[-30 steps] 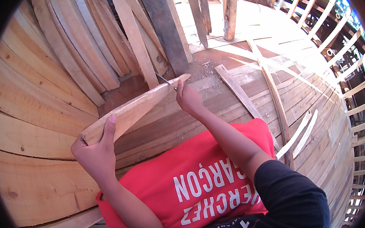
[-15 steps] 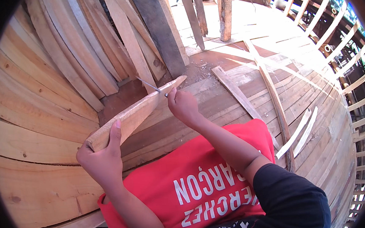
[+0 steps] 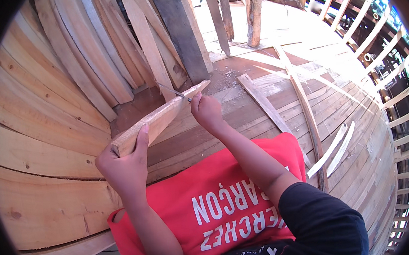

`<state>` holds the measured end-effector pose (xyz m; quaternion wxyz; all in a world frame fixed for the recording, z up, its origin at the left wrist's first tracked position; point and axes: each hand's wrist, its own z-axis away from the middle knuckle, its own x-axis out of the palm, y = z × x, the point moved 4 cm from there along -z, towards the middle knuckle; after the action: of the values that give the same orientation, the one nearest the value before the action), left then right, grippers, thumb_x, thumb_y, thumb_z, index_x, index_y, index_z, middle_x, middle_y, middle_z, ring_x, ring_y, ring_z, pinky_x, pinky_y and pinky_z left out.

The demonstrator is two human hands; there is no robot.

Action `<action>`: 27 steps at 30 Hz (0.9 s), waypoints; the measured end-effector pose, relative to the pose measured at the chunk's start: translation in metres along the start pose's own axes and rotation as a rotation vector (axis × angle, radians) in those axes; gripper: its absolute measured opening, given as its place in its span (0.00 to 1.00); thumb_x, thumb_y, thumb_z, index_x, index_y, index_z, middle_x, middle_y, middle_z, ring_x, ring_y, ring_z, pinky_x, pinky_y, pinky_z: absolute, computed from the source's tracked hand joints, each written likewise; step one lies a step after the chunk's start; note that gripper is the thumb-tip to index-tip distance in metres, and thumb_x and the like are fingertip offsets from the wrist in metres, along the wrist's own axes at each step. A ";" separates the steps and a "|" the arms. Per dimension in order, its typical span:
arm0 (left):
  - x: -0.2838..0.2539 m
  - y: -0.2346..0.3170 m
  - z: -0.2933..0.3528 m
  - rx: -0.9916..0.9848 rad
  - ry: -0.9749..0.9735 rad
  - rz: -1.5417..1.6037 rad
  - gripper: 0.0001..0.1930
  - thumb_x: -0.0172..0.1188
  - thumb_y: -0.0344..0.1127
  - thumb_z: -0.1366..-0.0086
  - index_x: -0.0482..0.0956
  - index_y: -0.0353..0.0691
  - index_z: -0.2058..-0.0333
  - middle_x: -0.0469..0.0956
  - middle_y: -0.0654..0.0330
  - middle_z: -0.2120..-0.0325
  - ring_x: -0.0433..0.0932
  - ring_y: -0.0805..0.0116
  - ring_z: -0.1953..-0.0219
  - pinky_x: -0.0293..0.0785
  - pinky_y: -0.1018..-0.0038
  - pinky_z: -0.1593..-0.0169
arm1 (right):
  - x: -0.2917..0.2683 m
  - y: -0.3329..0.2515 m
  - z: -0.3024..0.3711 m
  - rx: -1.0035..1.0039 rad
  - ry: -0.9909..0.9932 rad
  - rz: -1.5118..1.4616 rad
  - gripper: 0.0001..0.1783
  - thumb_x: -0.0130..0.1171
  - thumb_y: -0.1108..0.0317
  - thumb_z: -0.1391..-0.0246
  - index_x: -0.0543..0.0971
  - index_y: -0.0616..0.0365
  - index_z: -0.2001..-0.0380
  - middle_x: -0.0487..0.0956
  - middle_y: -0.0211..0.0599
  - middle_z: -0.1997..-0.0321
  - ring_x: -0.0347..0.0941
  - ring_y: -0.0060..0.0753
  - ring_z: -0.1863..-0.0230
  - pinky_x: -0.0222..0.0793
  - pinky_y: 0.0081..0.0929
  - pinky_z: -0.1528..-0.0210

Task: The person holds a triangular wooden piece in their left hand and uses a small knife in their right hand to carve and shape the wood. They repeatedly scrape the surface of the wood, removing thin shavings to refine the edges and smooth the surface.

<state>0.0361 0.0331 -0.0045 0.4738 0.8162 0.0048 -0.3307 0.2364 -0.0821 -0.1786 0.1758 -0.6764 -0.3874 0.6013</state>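
Note:
My left hand (image 3: 124, 168) is closed round the near end of a pale wooden plank (image 3: 161, 117), its thumb lying along the face. The plank slants up and away to the right, its far part narrowing to a tip. At that far part my right hand (image 3: 206, 110) is closed on the handle of a thin, long-bladed metal tool (image 3: 178, 93). The blade crosses the plank's upper edge and points up to the left. Most of the handle is hidden in the fist, and the tool's exact kind cannot be made out.
Curved hull planks (image 3: 46, 176) rise at the left. A dark upright post (image 3: 181, 34) and leaning boards stand ahead. Loose battens (image 3: 264, 99) and pale curved strips (image 3: 341, 151) lie on the plank floor (image 3: 355, 183). Slatted ribs line the right side. Red cloth (image 3: 228, 192) covers my lap.
My left hand and the plank's near end have moved to the right and slightly up. The right hand and the tool have shifted a little right and up with it.

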 end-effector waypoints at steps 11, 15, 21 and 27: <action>-0.002 -0.001 0.000 0.015 0.034 0.019 0.15 0.74 0.37 0.49 0.84 0.29 0.71 0.83 0.57 0.77 0.79 0.75 0.74 0.75 0.74 0.66 | -0.018 -0.039 0.010 0.008 -0.152 -0.015 0.32 0.34 0.55 0.36 0.82 0.66 0.75 0.80 0.59 0.73 0.77 0.65 0.68 0.72 0.55 0.61; 0.006 0.016 0.005 0.046 -0.024 0.060 0.15 0.74 0.37 0.48 0.83 0.29 0.71 0.83 0.58 0.77 0.79 0.75 0.75 0.74 0.75 0.67 | 0.007 0.073 -0.035 0.203 -0.057 -0.020 0.32 0.34 0.54 0.37 0.80 0.69 0.75 0.79 0.64 0.69 0.76 0.68 0.63 0.69 0.56 0.55; 0.000 0.001 -0.003 0.100 0.005 0.041 0.12 0.73 0.34 0.48 0.84 0.29 0.71 0.83 0.58 0.78 0.79 0.75 0.75 0.75 0.75 0.68 | -0.005 -0.005 -0.006 0.087 -0.137 -0.039 0.31 0.34 0.56 0.36 0.81 0.67 0.75 0.80 0.61 0.71 0.77 0.66 0.65 0.71 0.56 0.58; 0.005 0.019 0.008 0.098 -0.047 0.095 0.13 0.73 0.34 0.48 0.84 0.29 0.71 0.82 0.57 0.78 0.79 0.76 0.76 0.74 0.76 0.69 | 0.012 0.068 -0.029 0.138 0.058 0.001 0.32 0.33 0.55 0.36 0.79 0.69 0.79 0.77 0.63 0.74 0.75 0.68 0.68 0.69 0.57 0.61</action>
<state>0.0422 0.0154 0.0045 0.4484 0.8297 -0.0612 -0.3270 0.2852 -0.1095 -0.2283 0.2330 -0.6800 -0.3393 0.6067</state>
